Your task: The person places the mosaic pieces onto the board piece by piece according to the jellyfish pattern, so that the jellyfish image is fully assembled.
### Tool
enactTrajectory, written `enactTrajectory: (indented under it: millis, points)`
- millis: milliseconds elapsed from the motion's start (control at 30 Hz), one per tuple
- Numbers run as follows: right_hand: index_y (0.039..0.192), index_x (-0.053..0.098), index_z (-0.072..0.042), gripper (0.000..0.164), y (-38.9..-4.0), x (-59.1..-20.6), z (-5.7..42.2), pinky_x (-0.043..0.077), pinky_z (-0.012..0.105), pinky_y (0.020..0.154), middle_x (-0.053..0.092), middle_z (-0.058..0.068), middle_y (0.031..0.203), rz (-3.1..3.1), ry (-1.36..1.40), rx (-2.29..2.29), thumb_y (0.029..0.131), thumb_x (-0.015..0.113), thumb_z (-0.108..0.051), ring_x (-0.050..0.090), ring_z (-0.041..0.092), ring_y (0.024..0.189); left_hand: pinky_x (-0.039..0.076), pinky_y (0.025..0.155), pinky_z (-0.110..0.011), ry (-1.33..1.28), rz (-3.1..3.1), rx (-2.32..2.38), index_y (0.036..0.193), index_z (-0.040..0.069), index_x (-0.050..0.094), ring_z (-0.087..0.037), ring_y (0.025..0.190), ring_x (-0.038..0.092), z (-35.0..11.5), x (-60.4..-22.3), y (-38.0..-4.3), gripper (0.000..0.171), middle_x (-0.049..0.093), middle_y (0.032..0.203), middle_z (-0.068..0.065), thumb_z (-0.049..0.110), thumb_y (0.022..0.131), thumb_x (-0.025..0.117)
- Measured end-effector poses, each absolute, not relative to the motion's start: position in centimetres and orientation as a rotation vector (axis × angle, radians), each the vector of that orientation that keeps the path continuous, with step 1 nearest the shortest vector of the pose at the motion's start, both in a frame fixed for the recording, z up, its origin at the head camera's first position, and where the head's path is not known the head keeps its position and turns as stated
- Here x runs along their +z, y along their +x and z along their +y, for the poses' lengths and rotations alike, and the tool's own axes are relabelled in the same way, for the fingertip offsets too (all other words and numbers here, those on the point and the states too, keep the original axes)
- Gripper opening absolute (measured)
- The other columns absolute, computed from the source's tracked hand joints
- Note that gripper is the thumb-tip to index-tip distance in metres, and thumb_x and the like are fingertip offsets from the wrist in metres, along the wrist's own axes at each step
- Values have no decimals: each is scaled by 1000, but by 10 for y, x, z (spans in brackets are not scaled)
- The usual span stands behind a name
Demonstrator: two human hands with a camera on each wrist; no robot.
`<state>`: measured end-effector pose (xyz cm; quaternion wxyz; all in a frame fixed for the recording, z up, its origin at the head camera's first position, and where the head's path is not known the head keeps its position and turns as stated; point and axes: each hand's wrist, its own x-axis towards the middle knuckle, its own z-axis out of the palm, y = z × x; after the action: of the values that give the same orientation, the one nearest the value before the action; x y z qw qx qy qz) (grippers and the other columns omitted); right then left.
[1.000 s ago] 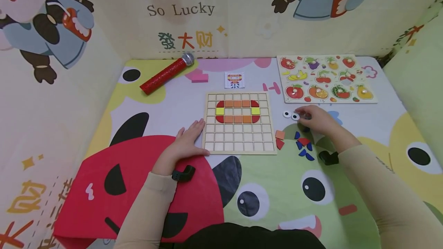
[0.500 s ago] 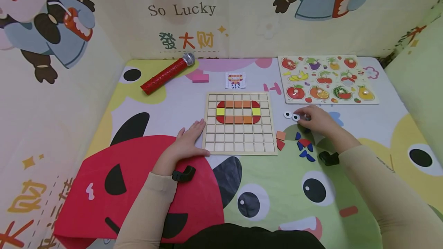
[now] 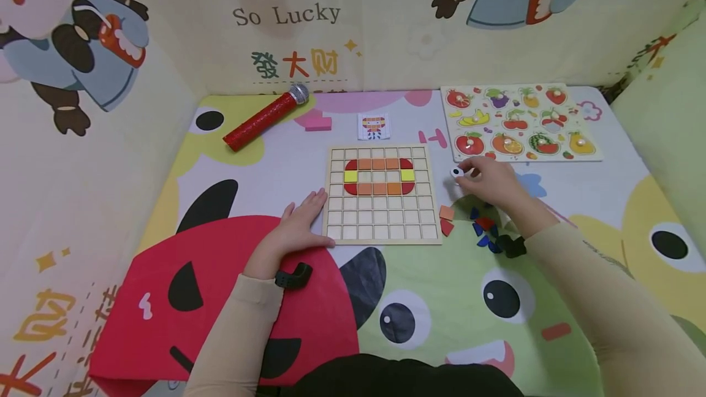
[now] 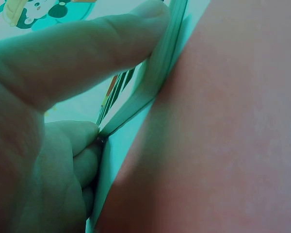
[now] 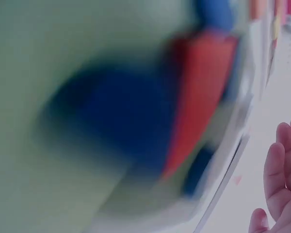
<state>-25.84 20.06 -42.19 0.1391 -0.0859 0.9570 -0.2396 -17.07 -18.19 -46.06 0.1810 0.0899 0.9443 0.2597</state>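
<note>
My left hand [image 3: 298,222] rests at the left edge of a wooden grid board [image 3: 380,242], fingers fairly straight. In the left wrist view its thumb [image 4: 87,53] touches the board's edge. Red, orange and yellow tiles form a ring in the upper cells. To the right of the board, my right hand [image 3: 488,182] pinches a white round eye piece [image 3: 455,172] between thumb and fingertips. Whether a second eye piece is behind those fingers, I cannot tell. Below that hand lie several blue pieces [image 3: 478,230] and a red piece [image 3: 485,223], blurred in the right wrist view.
An orange square [image 3: 447,212] and a red piece [image 3: 446,226] lie by the board's right edge. Behind the board are a small pattern card [image 3: 374,126] and a pink block [image 3: 318,124]. A red microphone [image 3: 265,118] lies back left; a fruit puzzle [image 3: 524,124] back right.
My right hand has shifted left and slightly away from me, and the eye piece at its fingertips looks lifted. Two eye pieces showed before; one shows now. My left hand has stayed put.
</note>
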Motion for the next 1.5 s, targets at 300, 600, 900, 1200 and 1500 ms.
enactTrajectory:
  millis: [300, 600, 900, 1200, 1500]
  points:
    - [115, 55, -12, 39, -263, -425, 147, 47, 36, 75, 58, 9, 104, 2771, -203, -781, 84, 61, -33, 50, 24, 92, 3, 110, -55, 245, 2656, 742, 147, 22, 11, -22, 141, 7, -182, -463, -171, 109, 12, 154, 1, 40, 63, 78]
    - [110, 58, -14, 37, -268, -427, 101, 45, 36, 78, 61, 3, 103, 2767, -205, -731, 82, 61, -37, 53, 21, 91, 4, 110, -56, 261, 2660, 739, 147, 22, 11, -22, 141, 8, -182, -462, -172, 109, 12, 154, 1, 41, 63, 78]
    - [110, 58, -16, 37, -277, -426, 90, 44, 37, 80, 62, 2, 103, 2737, -286, -587, 81, 61, -40, 52, 20, 90, 4, 110, -56, 262, 2661, 732, 147, 22, 11, -22, 141, 8, -182, -456, -172, 109, 12, 154, 1, 41, 63, 78]
    - [105, 59, -13, 36, -281, -429, 85, 39, 35, 73, 62, 2, 87, 2788, -416, -407, 81, 60, -40, 52, 20, 81, 4, 110, -55, 257, 2666, 724, 147, 23, 11, -22, 141, 8, -183, -458, -172, 110, 12, 154, 2, 41, 63, 78]
    - [102, 60, -15, 32, -279, -430, 82, 34, 37, 75, 59, 2, 76, 2787, -409, -350, 81, 61, -39, 52, 21, 77, 4, 109, -57, 257, 2673, 735, 147, 21, 12, -23, 141, 8, -183, -458, -170, 110, 13, 154, 0, 38, 62, 79]
